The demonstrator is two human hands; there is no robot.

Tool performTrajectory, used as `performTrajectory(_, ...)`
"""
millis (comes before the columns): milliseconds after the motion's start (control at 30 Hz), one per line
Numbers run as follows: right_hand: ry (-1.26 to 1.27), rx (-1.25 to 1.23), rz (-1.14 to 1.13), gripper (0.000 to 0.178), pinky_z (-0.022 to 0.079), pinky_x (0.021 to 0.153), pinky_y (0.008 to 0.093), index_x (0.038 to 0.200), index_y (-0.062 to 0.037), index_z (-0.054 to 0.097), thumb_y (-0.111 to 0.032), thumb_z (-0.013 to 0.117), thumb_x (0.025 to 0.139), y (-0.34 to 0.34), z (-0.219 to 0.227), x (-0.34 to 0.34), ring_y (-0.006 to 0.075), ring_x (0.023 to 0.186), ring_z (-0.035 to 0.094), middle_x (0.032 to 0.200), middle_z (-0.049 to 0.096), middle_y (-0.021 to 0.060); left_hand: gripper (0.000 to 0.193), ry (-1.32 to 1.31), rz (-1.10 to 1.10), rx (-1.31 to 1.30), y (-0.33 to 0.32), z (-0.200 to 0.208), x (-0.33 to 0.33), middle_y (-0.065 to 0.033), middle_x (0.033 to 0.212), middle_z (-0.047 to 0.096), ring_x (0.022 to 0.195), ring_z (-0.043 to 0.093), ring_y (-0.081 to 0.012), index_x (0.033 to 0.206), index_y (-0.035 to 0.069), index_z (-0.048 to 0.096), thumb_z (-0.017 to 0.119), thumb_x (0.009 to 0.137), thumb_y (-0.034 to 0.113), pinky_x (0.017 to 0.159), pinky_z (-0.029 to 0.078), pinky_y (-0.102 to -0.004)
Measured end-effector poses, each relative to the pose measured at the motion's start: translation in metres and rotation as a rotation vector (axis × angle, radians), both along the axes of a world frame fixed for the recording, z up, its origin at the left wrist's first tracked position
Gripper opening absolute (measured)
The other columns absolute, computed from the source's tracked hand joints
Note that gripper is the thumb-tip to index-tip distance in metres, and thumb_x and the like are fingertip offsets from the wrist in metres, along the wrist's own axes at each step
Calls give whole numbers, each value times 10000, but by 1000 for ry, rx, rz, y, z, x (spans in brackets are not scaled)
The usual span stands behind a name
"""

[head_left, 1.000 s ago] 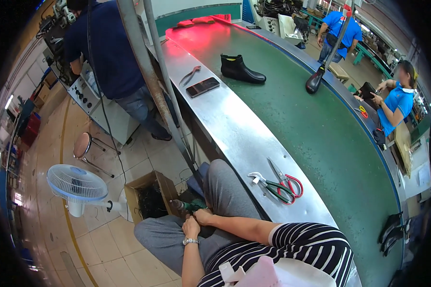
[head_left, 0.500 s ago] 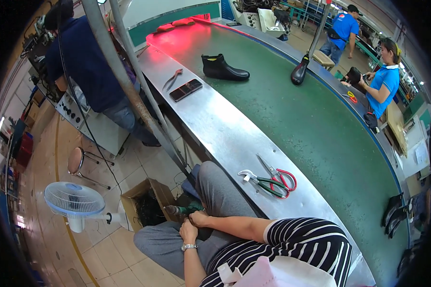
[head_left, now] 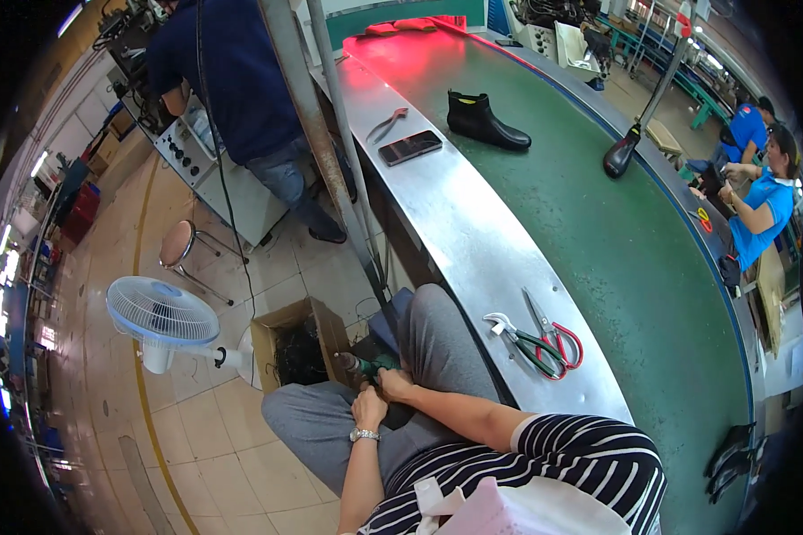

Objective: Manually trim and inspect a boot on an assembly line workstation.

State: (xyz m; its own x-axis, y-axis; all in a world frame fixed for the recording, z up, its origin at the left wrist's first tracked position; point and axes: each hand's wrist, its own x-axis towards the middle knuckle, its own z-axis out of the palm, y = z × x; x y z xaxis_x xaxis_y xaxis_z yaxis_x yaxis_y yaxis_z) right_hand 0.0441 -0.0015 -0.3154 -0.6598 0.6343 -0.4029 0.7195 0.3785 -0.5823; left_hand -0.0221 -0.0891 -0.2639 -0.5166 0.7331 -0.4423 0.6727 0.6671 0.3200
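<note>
Left hand (head_left: 369,407) and right hand (head_left: 396,385) close together, no work visibly going on.
So in the head view the fingers look curled, but I can't tell if they're gripping anything. Nearest thing is a green-bodied tool (head_left: 369,366), just beyond them by an open carton (head_left: 331,326); can't make out whether they touch it. Pincers (head_left: 533,342) and red-handled scissors (head_left: 544,321) lie loose on the metal edge of the bench (head_left: 477,234), phone (head_left: 410,148) farther up. Black boot (head_left: 486,125) stands upright on the green surface (head_left: 625,267), well apart from everyone's reach. Looks like an idle moment to me; what's finished or left, honestly can't tell.
</note>
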Motion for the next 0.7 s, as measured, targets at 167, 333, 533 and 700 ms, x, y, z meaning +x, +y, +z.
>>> performTrajectory(167,29,-89,101,216,510,766,481,906,23,625,-159,609,791,5,5,2,410,882,650,913,660,258,193,28,120,174,-3,2,3,-234,987,637,938,607,-426,968,23,585,564,838,163,793,483,-509)
performTrajectory(333,267,-131,44,167,512,702,440,844,-49,676,-180,604,771,7,31,8,359,808,652,820,668,185,103,89,76,365,-4,4,-4,-205,879,636,829,613,-399,870,37,587,609,825,126,711,485,-486)
performTrajectory(533,163,-158,284,274,495,814,393,1031,-58,663,-246,604,840,18,125,26,312,906,645,969,669,186,83,147,154,491,-13,34,-28,-185,819,643,798,623,-375,879,49,627,590,827,102,685,487,-459)
performTrajectory(700,1019,-742,441,220,473,811,303,1086,1,646,-122,592,912,65,299,52,183,923,610,1057,645,105,215,245,243,565,-5,62,-94,-184,996,653,878,617,-360,1050,73,653,571,851,78,762,485,-438)
